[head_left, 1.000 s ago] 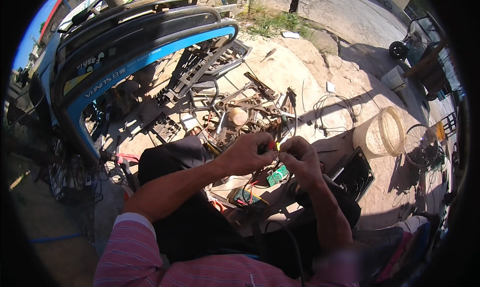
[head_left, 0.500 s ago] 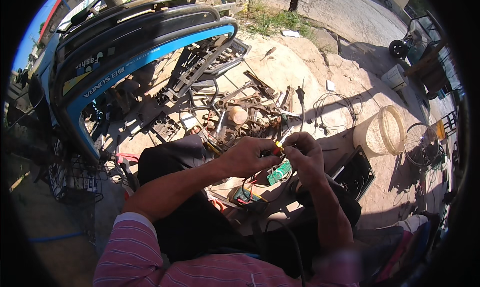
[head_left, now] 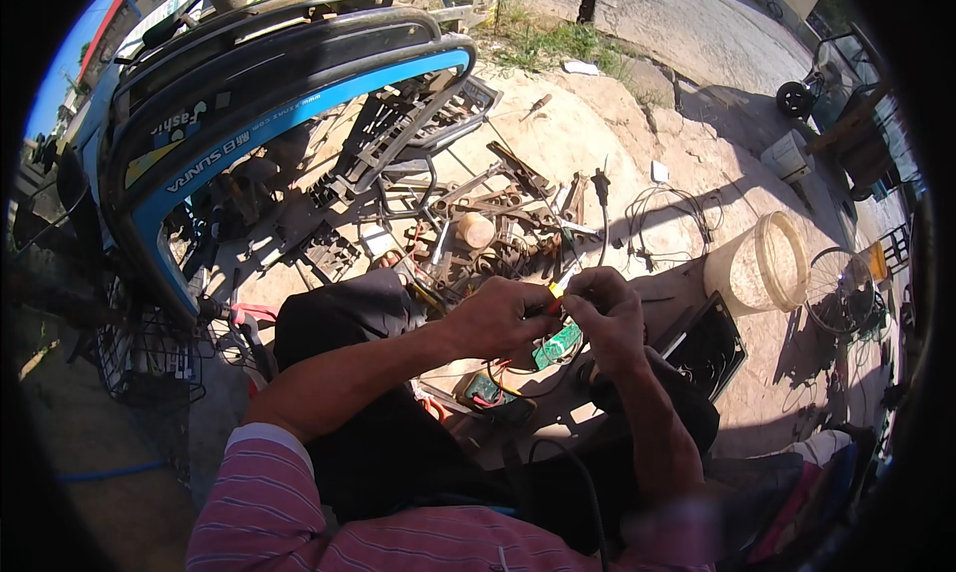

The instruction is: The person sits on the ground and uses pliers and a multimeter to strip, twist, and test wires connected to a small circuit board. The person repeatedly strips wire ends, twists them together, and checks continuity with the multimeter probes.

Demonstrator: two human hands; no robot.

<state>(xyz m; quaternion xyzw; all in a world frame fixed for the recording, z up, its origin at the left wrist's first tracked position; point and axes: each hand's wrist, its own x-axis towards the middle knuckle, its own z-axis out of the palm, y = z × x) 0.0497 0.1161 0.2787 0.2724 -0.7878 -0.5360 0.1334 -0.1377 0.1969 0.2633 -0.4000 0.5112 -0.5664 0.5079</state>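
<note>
Head view, nearest me: a black cable (head_left: 595,502) loops over my dark trousers (head_left: 344,318). Beyond it, on the near part of the concrete (head_left: 588,124), lie a teal box with red leads (head_left: 490,391) and a green packet (head_left: 553,353), probably set there for easy reach. Above them my left hand (head_left: 498,313) pinches a small red-and-yellow piece (head_left: 556,293), likely in fingertips because it is so slight. My right hand (head_left: 609,308) is narrow at its end; whether it grips anything I cannot tell. Past my hands, metal tools (head_left: 508,238) lie heaped around a tan round tub (head_left: 475,230), perhaps within arm's reach on purpose. Rightward sits a pale bucket (head_left: 732,273); weeds (head_left: 543,46) grow along the concrete's far edge.
</note>
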